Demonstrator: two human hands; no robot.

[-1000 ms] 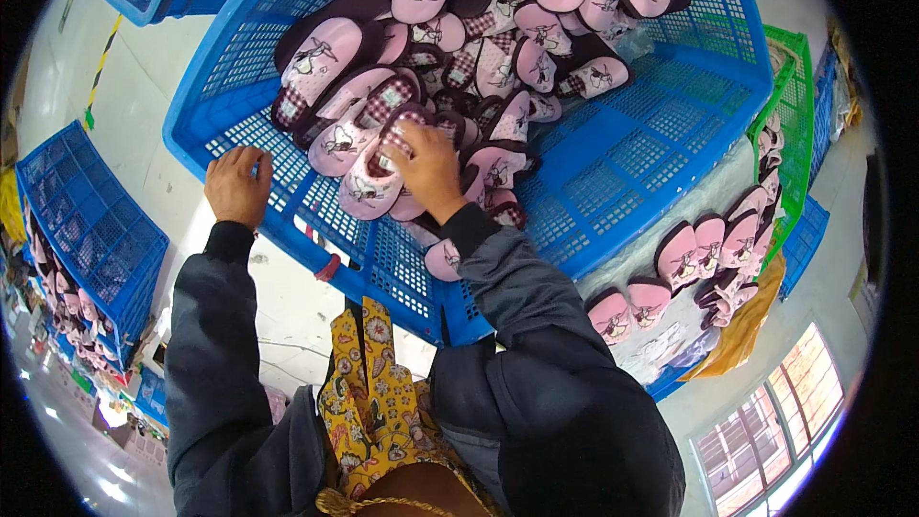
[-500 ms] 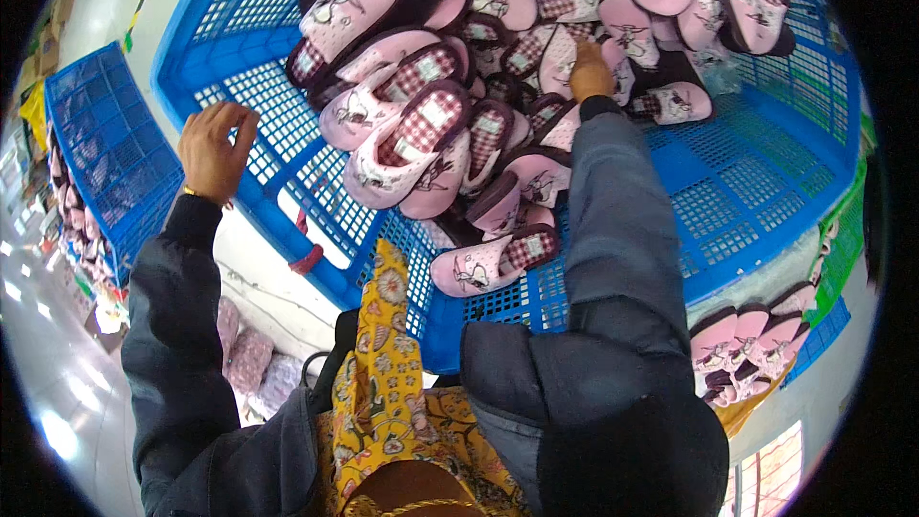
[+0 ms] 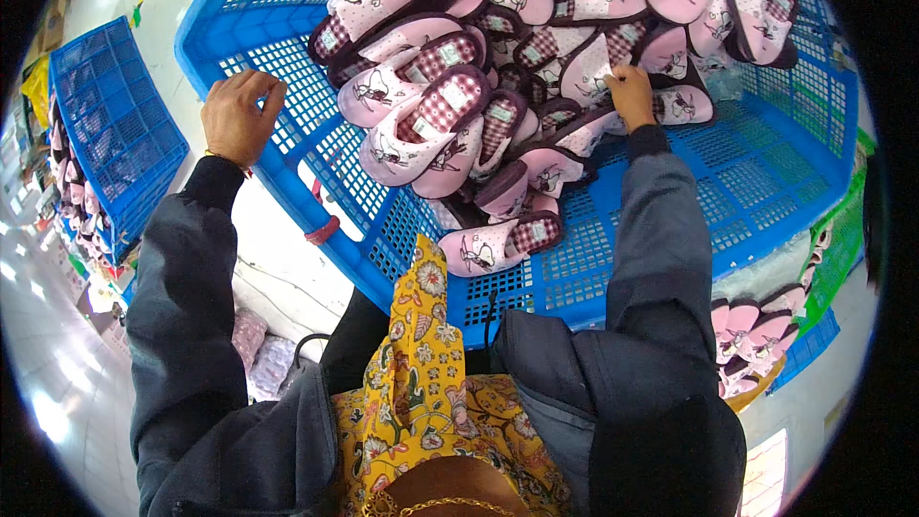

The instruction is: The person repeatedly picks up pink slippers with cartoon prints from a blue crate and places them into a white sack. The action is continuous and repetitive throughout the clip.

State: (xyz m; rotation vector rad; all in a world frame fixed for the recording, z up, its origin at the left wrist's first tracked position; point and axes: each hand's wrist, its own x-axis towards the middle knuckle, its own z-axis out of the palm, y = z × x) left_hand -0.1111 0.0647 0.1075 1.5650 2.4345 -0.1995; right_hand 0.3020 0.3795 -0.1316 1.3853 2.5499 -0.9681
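Observation:
My right hand [image 3: 630,98] reaches into the large blue plastic basket [image 3: 704,215], its fingers closed on the edge of a pink-and-white slipper [image 3: 584,72] with a cartoon print. Around it lies a heap of matching slippers, several with plum checked insoles. One dark-rimmed slipper [image 3: 426,124] rests on the left of the pile; another slipper [image 3: 486,247] lies apart at the near side. My left hand [image 3: 241,117] is over the basket's left rim, fingers loosely curled with a gap to the thumb and nothing seen in them. Whether it touches the rim I cannot tell.
Another blue basket [image 3: 120,120] stands at the left beside more slippers [image 3: 77,187]. Wrapped bundles [image 3: 271,369] lie below the basket's left side. More pink slippers [image 3: 751,335] are at the lower right, near a green crate [image 3: 842,244]. A red tie [image 3: 324,232] hangs on the basket's rim.
My right hand has drawn back toward me and a little right, and the slipper at its fingers has turned. The whole view has shifted slightly; my left hand stays over the rim.

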